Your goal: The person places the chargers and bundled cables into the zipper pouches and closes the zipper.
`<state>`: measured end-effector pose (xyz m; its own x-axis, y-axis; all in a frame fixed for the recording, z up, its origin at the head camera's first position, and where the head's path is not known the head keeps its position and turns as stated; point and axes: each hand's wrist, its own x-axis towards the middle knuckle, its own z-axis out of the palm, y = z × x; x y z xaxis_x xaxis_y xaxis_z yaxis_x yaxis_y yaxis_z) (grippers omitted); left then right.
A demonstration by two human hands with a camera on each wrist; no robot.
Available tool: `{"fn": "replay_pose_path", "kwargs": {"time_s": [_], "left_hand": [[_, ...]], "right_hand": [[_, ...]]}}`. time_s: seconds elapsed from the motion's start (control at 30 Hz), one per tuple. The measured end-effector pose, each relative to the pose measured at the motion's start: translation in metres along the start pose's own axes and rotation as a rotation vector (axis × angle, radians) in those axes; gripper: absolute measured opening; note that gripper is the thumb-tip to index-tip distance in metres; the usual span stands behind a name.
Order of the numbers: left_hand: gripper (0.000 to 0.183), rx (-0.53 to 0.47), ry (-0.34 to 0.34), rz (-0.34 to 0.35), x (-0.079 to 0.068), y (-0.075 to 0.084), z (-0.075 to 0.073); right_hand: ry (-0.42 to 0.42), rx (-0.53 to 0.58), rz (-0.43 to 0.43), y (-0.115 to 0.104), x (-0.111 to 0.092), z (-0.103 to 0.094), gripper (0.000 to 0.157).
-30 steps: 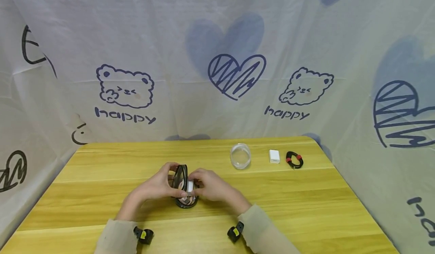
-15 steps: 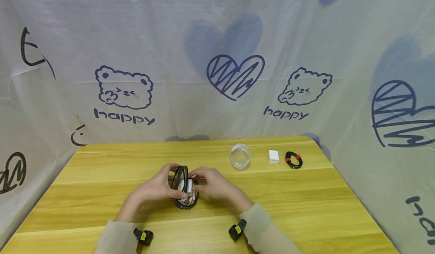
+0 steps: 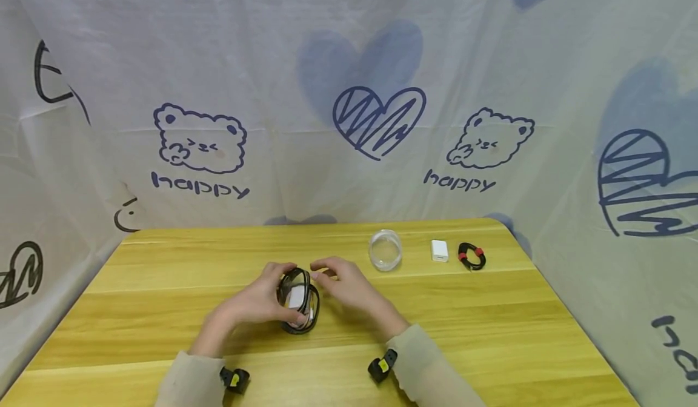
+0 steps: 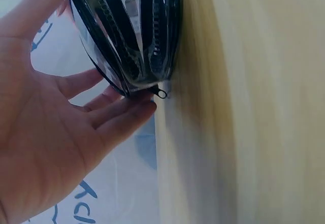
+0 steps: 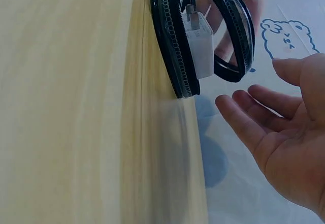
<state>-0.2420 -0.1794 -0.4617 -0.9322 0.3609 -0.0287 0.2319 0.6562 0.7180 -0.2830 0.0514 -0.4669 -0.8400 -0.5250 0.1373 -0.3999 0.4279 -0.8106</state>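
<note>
**While my left hand [image 3: 262, 298] grips a black-edged zip case [image 5: 175, 43], my right hand [image 3: 346, 283] is spread just beside it**

As I look down, the small rounded case sits on the wood-grain table [image 3: 463, 334], in front of me and a little left of centre, its two zippered halves parted. My left thumb lies along the near side of the raised half and my fingers are behind it, so the clear-walled half is pinched between them. A black zip pull [image 4: 160, 93] with a ring hangs at the end of the case, by my fingertips. Between the halves sits a white plug-in charger [image 5: 200, 51], its flat metal prongs showing.

My right hand holds nothing: thumb and fingers are apart, near the case and clear of its rim.

Farther back on the right, well apart from my hands, a round clear container [image 3: 386, 266], a white power adapter [image 3: 439, 251] and a coiled black cable [image 3: 463, 258] with red ties lie in a row. Behind the table hangs a pale cloth [image 3: 283, 62] printed with hearts, bears and the word "happy".
</note>
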Motion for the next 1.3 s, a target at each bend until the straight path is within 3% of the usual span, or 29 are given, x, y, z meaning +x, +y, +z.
{"fn": "replay_pose_path", "kwargs": {"time_s": [0.27,0.8,1.07,1.3], "left_hand": [[0.115,0.057,-0.012,-0.004,0.002,0.009,0.008],[0.118,0.058,-0.031,0.021,0.003,0.011,0.014],[0.104,0.027,0.007,0.014,-0.002,0.005,-0.003],[0.071,-0.009,-0.006,-0.037,-0.004,-0.005,-0.012]], "right_hand": [[-0.062,-0.003,0.055,0.002,0.0,0.004,0.047],[-0.143,-0.061,0.068,0.007,-0.002,0.006,0.04],[-0.144,-0.061,0.061,0.008,-0.001,0.007,0.04],[-0.137,-0.039,0.09,0.01,-0.002,0.008,0.041]]}}
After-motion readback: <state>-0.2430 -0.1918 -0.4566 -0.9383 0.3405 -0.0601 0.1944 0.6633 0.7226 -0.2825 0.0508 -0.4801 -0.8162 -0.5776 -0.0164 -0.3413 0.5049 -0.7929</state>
